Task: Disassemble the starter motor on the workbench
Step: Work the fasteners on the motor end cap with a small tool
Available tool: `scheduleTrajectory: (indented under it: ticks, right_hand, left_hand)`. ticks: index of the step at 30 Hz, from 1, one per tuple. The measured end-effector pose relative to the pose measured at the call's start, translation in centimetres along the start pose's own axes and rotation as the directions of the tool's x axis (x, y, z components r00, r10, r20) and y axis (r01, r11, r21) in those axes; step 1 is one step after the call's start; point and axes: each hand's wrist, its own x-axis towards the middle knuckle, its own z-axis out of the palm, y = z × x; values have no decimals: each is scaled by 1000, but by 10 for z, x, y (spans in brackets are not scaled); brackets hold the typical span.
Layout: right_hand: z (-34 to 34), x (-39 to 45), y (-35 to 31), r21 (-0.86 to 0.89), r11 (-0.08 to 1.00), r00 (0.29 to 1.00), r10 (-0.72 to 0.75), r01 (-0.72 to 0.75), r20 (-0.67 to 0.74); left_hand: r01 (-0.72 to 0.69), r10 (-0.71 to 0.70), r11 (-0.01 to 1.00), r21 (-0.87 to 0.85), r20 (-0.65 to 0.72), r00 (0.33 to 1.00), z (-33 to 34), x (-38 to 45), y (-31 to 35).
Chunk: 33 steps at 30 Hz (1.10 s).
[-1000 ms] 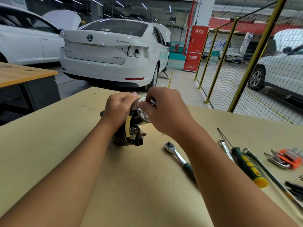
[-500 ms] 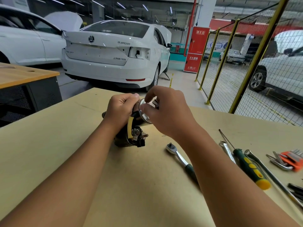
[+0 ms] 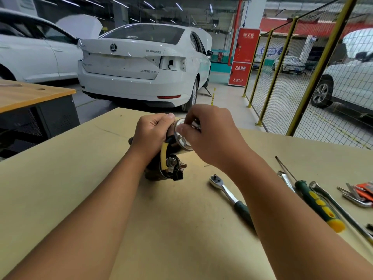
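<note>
Gripped by the left hand point(image 3: 150, 131), the dark cylindrical starter motor point(image 3: 167, 158) has its shiny metal end cap point(image 3: 182, 141) pinched by the right hand point(image 3: 210, 136); a slip could drop it.

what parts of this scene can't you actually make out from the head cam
- Starter motor, head view: its body is largely covered by the left hand; what the right hand fingertips pinch at the shiny end cap is hidden.
- Ratchet: handle end hidden under the right forearm.
- Wrench: partly hidden by forearm and screwdriver.
- Hex key set: cut off by the right edge.
</note>
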Motion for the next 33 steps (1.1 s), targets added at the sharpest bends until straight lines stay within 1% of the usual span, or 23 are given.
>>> scheduleTrajectory:
  ticks: [2,4,7,12,15,16,18,21,25,29,33]
  right_hand:
    - [-3,0,1,-9,999,999,-40,40,25]
    - [-2,-1,3,20,998,998,-56,55,13]
    - [1,-2,2,19,1000,999,-11,11,-30]
    - [-4,-1,3,16,998,998,-60,60,10]
    - [-3,-3,4,45,999,999,-28,30,-37]
    - [-2,-3,3,27,999,999,-18,19,-45]
    - [-1,-2,2,0,1000,1000,-14,14,-25]
    - [-3,0,3,7,1000,1000,-25,25,10]
    - [-1,-2,3,3,1000,999,-29,29,-26]
    - [-3,1,6,7,1000,1000,-26,26,7]
    - [-2,-2,6,1,1000,999,-25,25,-20]
  left_hand:
    - [-7,7,1000,-7,3,1000,-1,0,-1]
    - [-13,13,1000,-10,7,1000,-1,0,-1]
    - [-5,5,1000,9,5,1000,-1,0,-2]
    - [2,-2,1000,-2,-3,1000,0,0,-1]
    - [8,-8,1000,8,-1,1000,-1,-1,-1]
    - [6,-6,1000,19,2,1000,-1,-1,-1]
    - [6,-6,1000,21,5,1000,-1,-1,-1]
    - [10,-10,1000,-4,14,1000,0,-1,-1]
    - [5,-5,1000,-9,19,1000,-1,0,-1]
    - [8,-8,1000,-11,15,1000,1,1,-1]
    - [8,-8,1000,-15,9,1000,-1,2,-4]
